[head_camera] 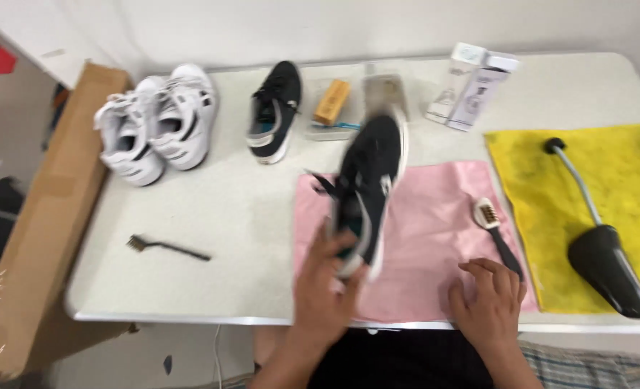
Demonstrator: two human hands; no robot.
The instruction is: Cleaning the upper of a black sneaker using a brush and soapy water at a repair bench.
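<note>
Left hand [325,288]: fingers closed around the heel end of a black low-top sports shoe with white sole and grey side stripe [367,189], held lifted and blurred above the pink rectangular cloth [435,238], toe pointing away from the person.

Right hand [487,302]: palm down, fingers spread and loose, flat on the near right part of the pink cloth; gripping nothing.

Small white-headed brush with brown bristles and dark handle [494,232]: lying on the right edge of the pink cloth, just beyond the right hand.

Yellow stained cloth [622,187]: immediately right of the pink cloth, bearing a black plastic shoe tree with a grey stem and knob [601,245].

Second black sports shoe [275,112]: beyond the pink cloth, toward its far left. Tan block brush [332,101] on a clear tray, and a white and lilac carton [471,86]: beyond the pink cloth, at the table's back edge.

Pair of white sports shoes with black trim [158,126]: well left of the pink cloth. Thin black wire brush [165,247]: left of the pink cloth, near the front edge of the white table [226,209]. Brown cardboard box [46,216]: off the table's left end.

Step judged: shoe held up for handling over the pink cloth; brushing would call for the free hand to take up the small brush.
</note>
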